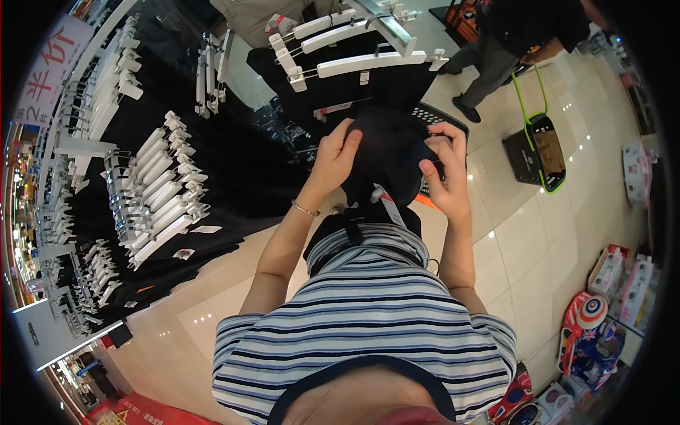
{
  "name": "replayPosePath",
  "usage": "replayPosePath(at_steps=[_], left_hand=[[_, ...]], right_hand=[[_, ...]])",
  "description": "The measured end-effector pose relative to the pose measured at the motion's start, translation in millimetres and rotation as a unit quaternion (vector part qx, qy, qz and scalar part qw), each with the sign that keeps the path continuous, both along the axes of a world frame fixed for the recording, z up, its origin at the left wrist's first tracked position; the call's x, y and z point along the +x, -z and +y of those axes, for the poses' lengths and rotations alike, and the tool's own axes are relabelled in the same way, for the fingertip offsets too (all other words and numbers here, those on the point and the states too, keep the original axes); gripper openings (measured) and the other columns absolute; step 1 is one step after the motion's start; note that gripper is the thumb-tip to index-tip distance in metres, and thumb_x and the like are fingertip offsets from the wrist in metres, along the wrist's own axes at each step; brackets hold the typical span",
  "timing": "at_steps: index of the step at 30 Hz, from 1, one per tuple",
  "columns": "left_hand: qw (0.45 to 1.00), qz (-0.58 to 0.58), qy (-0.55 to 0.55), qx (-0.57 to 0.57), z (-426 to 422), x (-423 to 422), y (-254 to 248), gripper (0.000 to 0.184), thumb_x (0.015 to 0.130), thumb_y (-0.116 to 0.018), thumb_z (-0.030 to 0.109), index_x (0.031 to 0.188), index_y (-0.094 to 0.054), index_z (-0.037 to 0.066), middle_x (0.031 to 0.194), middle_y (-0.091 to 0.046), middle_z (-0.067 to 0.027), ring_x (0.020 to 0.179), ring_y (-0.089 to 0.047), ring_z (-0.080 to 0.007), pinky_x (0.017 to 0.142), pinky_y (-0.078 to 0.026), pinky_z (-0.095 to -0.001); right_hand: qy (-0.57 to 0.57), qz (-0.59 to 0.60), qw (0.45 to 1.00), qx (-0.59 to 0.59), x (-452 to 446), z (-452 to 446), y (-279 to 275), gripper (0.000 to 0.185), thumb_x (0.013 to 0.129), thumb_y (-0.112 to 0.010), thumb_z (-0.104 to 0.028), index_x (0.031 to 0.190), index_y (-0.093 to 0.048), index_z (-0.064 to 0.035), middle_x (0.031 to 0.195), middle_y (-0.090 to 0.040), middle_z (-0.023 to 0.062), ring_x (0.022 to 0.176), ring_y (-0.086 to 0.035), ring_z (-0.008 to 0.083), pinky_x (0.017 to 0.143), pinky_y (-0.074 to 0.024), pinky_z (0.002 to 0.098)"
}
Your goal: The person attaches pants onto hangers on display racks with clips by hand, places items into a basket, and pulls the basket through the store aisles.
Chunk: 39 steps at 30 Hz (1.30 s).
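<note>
A folded or bunched black garment [388, 152] is held up in front of my striped shirt, with a white and red tag [387, 202] hanging from its lower edge. My left hand [336, 157] grips its left side, thumb on top. On the right side my right hand [448, 166] has its fingers curled at the edge of the cloth, the thumb pressed near it. Just beyond my hands, black trousers hang from white clip hangers [372, 64] on a metal rack arm. Part of a black perforated basket [453, 124] shows behind my right hand.
Rows of white hangers [166, 188] with black clothes fill the left side. A person [489, 64] stands at the upper right near a black shopping basket [523, 159] with green handles. Boxed goods [613, 273] line the right edge. A red mat [145, 411] lies lower left.
</note>
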State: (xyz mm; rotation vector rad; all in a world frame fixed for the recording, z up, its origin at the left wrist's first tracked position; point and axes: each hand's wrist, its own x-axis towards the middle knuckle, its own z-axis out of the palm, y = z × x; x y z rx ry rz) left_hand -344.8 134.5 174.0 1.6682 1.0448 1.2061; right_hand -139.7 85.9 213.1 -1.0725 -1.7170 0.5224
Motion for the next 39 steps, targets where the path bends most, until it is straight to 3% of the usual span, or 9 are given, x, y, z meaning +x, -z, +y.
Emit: replayPosePath(at_steps=[5,10,13,16,19,21,24,30,39], left_hand=[[0.989,-0.123,-0.061,-0.046,0.7,3.6,-3.5,0.031,0.093,-0.048,0.025,0.102,-0.053,-0.004,0.081,-0.06,-0.0105,0.074,-0.053,-0.0083,0.069,-0.043,-0.0223],[0.995,0.019,-0.092,0.013,-3.8,4.0,-3.1,0.023,0.092,-0.048,0.021,0.098,-0.054,0.0,0.07,-0.06,-0.0126,0.061,-0.059,-0.0195,0.057,-0.045,-0.028],[0.993,0.063,-0.094,0.033,-12.8,20.9,-14.2,0.015,0.089,-0.051,0.012,0.099,-0.051,0.001,0.07,-0.058,-0.0203,0.066,-0.06,-0.0377,0.053,-0.045,-0.0356],[0.996,0.057,0.008,0.07,-21.5,27.0,0.0,0.022,0.082,-0.053,0.001,0.104,-0.049,0.002,0.074,-0.058,-0.0209,0.073,-0.059,-0.0403,0.058,-0.046,-0.0373],[0.999,0.002,0.043,0.011,-27.0,26.0,-3.6,0.02,0.082,-0.052,0.001,0.102,-0.049,0.001,0.075,-0.059,-0.0205,0.077,-0.059,-0.0401,0.06,-0.045,-0.0372],[0.999,-0.011,0.039,-0.007,-27.7,20.2,-5.8,0.012,0.085,-0.051,0.004,0.096,-0.051,0.001,0.07,-0.058,-0.015,0.065,-0.059,-0.0262,0.056,-0.042,-0.0298],[0.996,-0.055,0.053,-0.041,-29.9,11.7,-2.7,0.01,0.088,-0.051,0.008,0.094,-0.053,0.0,0.064,-0.053,-0.0076,0.056,-0.047,-0.0097,0.054,-0.038,-0.0219],[0.995,-0.086,0.052,-0.014,-36.6,14.1,-3.7,0.017,0.087,-0.054,0.01,0.1,-0.052,0.0,0.07,-0.057,-0.0081,0.06,-0.054,-0.0135,0.058,-0.042,-0.025],[0.996,0.038,-0.065,0.057,-33.2,15.1,-0.4,0.023,0.085,-0.056,0.012,0.103,-0.051,-0.001,0.074,-0.06,-0.018,0.066,-0.063,-0.0297,0.056,-0.046,-0.0312]], right_hand=[[-0.02,-0.038,0.964,-0.262,9.1,-6.4,6.1,0.014,0.08,-0.058,-0.008,0.09,-0.053,-0.0002,0.077,-0.054,0.0085,0.081,-0.052,0.0216,0.073,-0.0393,0.0283],[-0.139,0.074,0.937,-0.311,12.3,-10.4,6.6,0.017,0.076,-0.064,-0.009,0.088,-0.055,0.0,0.069,-0.052,0.0071,0.072,-0.048,0.0196,0.069,-0.038,0.0278],[-0.19,0.093,0.96,-0.183,4.7,-7.9,13.1,0.015,0.074,-0.067,-0.008,0.082,-0.057,0.0003,0.068,-0.051,0.0055,0.07,-0.045,0.0197,0.07,-0.0373,0.0274],[-0.164,0.115,0.976,-0.088,-12.5,-5.8,12.9,0.016,0.07,-0.069,-0.009,0.076,-0.057,0.0006,0.086,-0.051,0.0085,0.081,-0.044,0.0227,0.079,-0.0358,0.0311],[-0.108,0.088,0.99,-0.017,-15.4,-5.4,12.9,0.016,0.068,-0.068,-0.012,0.074,-0.058,0.0001,0.112,-0.047,0.0151,0.105,-0.041,0.0293,0.093,-0.0316,0.0372],[-0.076,0.07,0.995,0.008,-15.4,-1.3,11.7,0.016,0.07,-0.066,-0.013,0.074,-0.058,-0.0002,0.12,-0.045,0.0172,0.116,-0.037,0.0324,0.098,-0.0288,0.039],[-0.086,0.083,0.992,-0.035,-8.7,5.3,14.2,0.014,0.072,-0.064,-0.012,0.075,-0.057,-0.0001,0.116,-0.052,0.0167,0.113,-0.046,0.0318,0.101,-0.0283,0.0414],[-0.018,0.07,0.997,-0.041,-5.7,9.3,16.6,0.009,0.071,-0.062,-0.001,0.076,-0.056,0.0024,0.082,-0.055,0.0129,0.077,-0.054,0.0253,0.07,-0.0408,0.0281],[-0.063,-0.006,0.997,-0.052,-4.7,7.2,9.6,0.012,0.077,-0.061,-0.003,0.087,-0.054,0.0027,0.093,-0.054,0.0107,0.087,-0.051,0.02,0.079,-0.039,0.0266]])
